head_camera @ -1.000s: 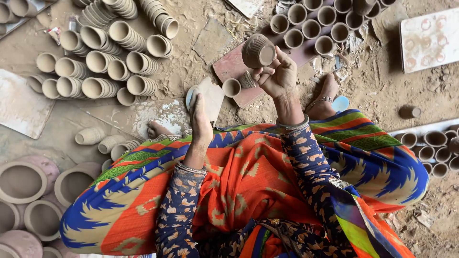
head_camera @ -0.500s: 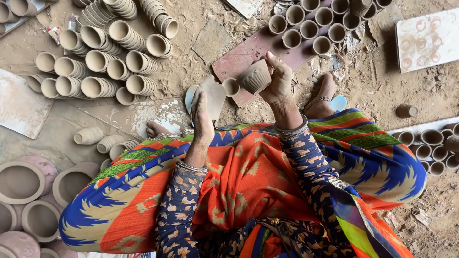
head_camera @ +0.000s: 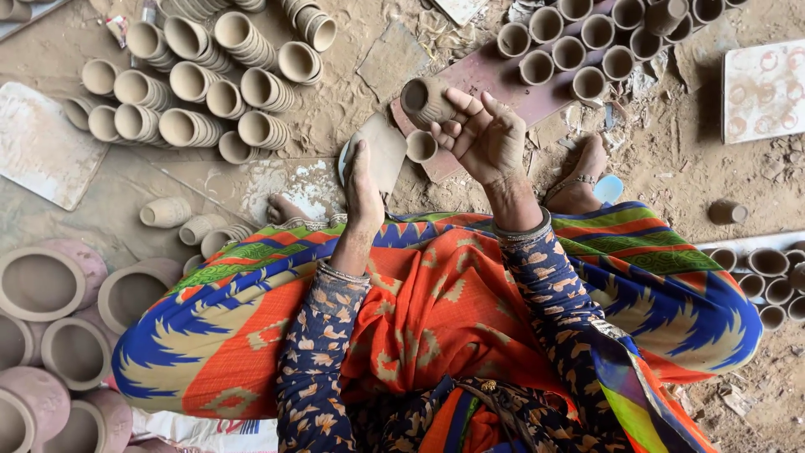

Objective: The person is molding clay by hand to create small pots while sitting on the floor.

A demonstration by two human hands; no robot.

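My right hand (head_camera: 485,138) is shut on a small unfired clay cup (head_camera: 423,101), tipped on its side with the mouth facing left, just above a reddish board (head_camera: 503,105). A second small cup (head_camera: 421,146) stands on that board right below the held one. My left hand (head_camera: 361,180) grips the left part of a flat clay-smeared slab with a blue edge (head_camera: 386,149) that lies on the ground beside the board. Both arms wear dark patterned sleeves over a bright orange and blue cloth on my lap.
Rows of small cups (head_camera: 570,50) stand on the far end of the board. Nested stacks of cups (head_camera: 201,84) lie at the upper left, large clay pots (head_camera: 50,285) at the lower left, more cups (head_camera: 767,268) at the right. My bare feet (head_camera: 579,180) rest on sandy ground.
My right hand has brought the cup down and left, from near the rows of cups to just above the single cup. The left hand has stayed on the slab.
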